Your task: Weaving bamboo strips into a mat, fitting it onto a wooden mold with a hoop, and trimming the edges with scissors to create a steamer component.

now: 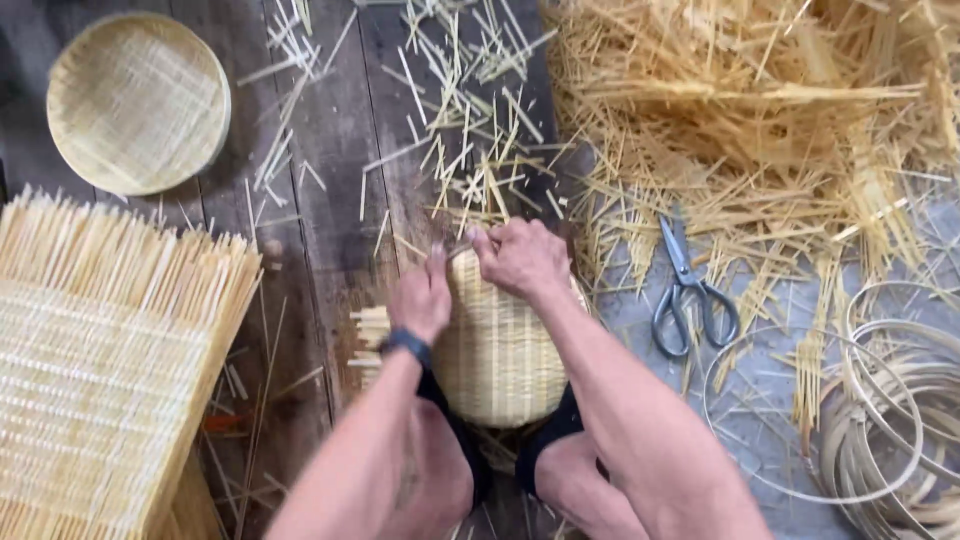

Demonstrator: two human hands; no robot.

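Item 1: woven bamboo basket [497, 360], rounded, pale yellow, half finished. I see it held between the person's knees, low and centre in the head view, its far rim pointing away from the body. Loose strip ends jut from its left edge.

Item 2: left hand [422, 298]. Fingers closed together on the far-left part of the basket rim; a dark band sits on the wrist just below it.

Item 3: right hand [520, 257]. Curled and clamped on the far rim of the same basket, just beside the left hand. Something thin shows between the two hands; I cannot tell what it is.

Item 4: scissors [688, 293], grey metal, lying closed on the floor to the right of the basket, near the right forearm, blades pointing away.

Item 5: round woven tray [138, 102], finished, upper left, well apart from the hands.

Item 6: flat woven mats [95, 370], stacked at the left edge, fringe of strips along the top.

Item 7: heap of bamboo strips [760, 110], upper right, with offcuts scattered over the dark floor planks [330, 180].

Item 8: coiled bamboo hoops [890, 400], lower right, resting on the grey floor beside the scissors.
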